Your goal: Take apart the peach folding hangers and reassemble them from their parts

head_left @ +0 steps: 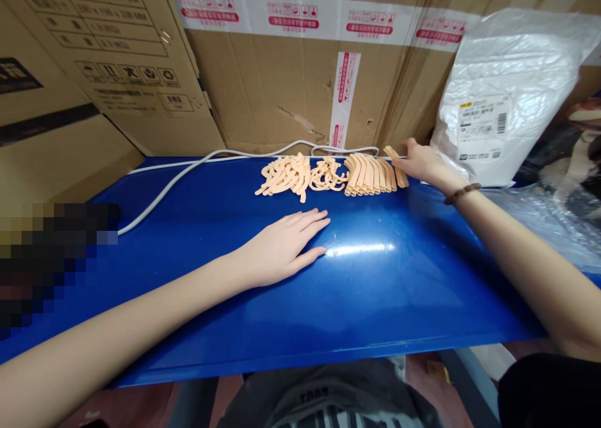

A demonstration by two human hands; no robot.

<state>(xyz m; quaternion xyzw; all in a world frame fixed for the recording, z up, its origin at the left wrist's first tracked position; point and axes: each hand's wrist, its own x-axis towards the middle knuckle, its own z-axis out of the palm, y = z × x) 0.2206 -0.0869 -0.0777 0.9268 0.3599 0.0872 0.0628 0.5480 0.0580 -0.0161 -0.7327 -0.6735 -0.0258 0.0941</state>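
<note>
My left hand lies flat on the blue tabletop, fingers stretched out, with nothing in it. At the back of the table my right hand pinches a curved beige strip at the right end of a row of like strips, which lie side by side. Left of that row is a small heap of beige C-shaped pieces. Farther left lies a looser heap of longer curved beige pieces. What the pieces are made for I cannot tell.
Large cardboard boxes stand along the back and left. A white cable runs behind the pieces. A white plastic mailing bag leans at the right, beside clear plastic wrap. The table's front edge is near my body.
</note>
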